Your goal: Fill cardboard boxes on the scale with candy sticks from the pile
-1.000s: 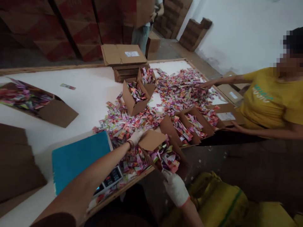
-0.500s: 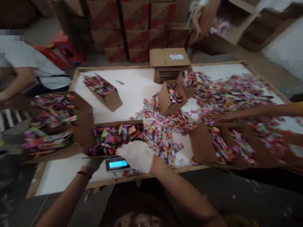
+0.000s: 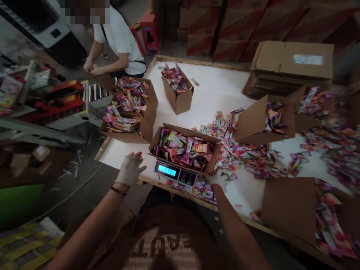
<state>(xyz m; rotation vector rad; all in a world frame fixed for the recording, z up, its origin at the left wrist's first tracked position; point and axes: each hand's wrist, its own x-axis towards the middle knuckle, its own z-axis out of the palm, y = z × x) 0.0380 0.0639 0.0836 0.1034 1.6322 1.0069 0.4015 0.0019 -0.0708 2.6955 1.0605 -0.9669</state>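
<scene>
An open cardboard box point(image 3: 211, 157) heaped with colourful sachets stands on a digital scale point(image 3: 174, 173) with a lit blue display, at the table's near edge. My left hand point(image 3: 129, 169), in a pale fingerless glove, hovers just left of the box with its fingers stretched up and apart, holding nothing. My right hand point(image 3: 218, 179), in a white glove, rests among loose sachets at the box's right front corner; its fingers are too blurred to read.
Loose sachets point(image 3: 250, 157) spread across the white table point(image 3: 213, 93). More filled boxes stand behind point(image 3: 180, 101), at the left edge point(image 3: 142, 127) and to the right point(image 3: 253, 120). Flat cartons point(image 3: 292, 62) are stacked far right. A person in a white shirt point(image 3: 120, 37) works at the far left corner.
My view has swung left. The filled box now sits on the scale. My left hand has come off the box and opened; my right hand has moved to the box's right corner.
</scene>
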